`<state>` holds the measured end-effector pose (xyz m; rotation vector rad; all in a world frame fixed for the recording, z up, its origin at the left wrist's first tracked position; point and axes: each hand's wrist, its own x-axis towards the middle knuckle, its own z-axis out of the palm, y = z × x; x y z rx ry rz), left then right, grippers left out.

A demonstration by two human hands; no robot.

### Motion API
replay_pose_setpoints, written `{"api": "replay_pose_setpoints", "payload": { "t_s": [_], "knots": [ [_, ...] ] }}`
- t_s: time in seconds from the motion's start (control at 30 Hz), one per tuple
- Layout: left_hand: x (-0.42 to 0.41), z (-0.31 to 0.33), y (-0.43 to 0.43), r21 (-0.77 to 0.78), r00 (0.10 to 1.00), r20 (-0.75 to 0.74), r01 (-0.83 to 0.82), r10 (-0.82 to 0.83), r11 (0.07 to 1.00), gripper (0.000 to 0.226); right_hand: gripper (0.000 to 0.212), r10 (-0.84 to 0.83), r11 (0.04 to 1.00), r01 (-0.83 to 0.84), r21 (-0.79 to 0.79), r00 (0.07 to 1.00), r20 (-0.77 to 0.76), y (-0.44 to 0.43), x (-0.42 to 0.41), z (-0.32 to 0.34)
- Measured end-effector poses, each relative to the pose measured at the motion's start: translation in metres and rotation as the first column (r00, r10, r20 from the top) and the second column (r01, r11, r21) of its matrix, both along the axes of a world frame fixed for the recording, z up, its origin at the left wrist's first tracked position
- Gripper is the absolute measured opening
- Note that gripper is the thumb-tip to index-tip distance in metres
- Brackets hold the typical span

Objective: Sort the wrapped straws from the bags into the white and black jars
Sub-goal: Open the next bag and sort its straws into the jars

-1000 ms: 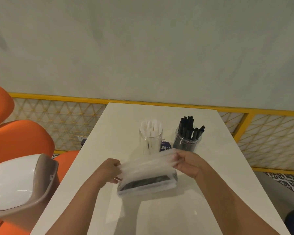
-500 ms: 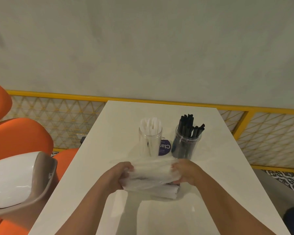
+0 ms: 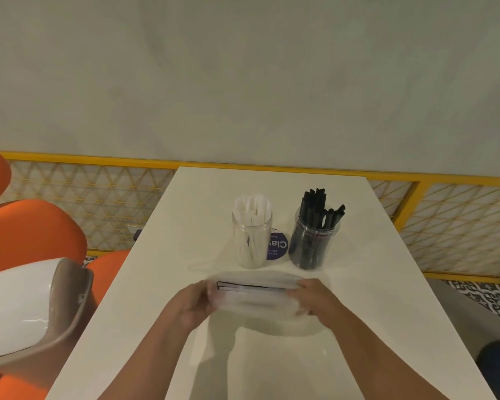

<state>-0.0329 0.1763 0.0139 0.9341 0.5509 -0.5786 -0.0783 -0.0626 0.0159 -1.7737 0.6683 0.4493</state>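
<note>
White table (image 3: 373, 284), on which everything is set. Stack of clear bags (image 3: 254, 297), held near the jars. The upper bag, stretched apart a second ago, is now gathered flat onto the lower, so sorting is judged paused. White jar (image 3: 251, 241) and black jar (image 3: 315, 241) are part-filled. The stack's ends are gripped by left hand (image 3: 191, 304) and right hand (image 3: 315, 298).

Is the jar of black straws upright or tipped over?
Upright. The jar stands on its base on the table, black straws sticking up from its mouth.
</note>
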Motion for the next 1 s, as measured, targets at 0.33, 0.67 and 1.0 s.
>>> {"api": "replay_pose_setpoints", "payload": {
  "t_s": [0.33,0.67,1.0],
  "knots": [
    [-0.002,0.011,-0.005,0.638,0.883,0.255,0.153,-0.394,0.755,0.027,0.023,-0.455,0.721,0.398,0.568,0.889,-0.046,-0.005,0.013,0.009],
    [-0.044,0.008,-0.058,0.799,0.138,0.592,-0.232,-0.794,0.555,0.021,0.023,-0.138,0.965,0.148,0.217,0.989,-0.061,0.008,0.003,0.004],
    [-0.008,-0.036,-0.097,0.997,0.392,-0.066,-0.010,-0.918,-0.076,0.035,0.055,0.183,0.982,-0.170,-0.078,0.961,0.208,-0.009,-0.003,0.021]
  ]
}}
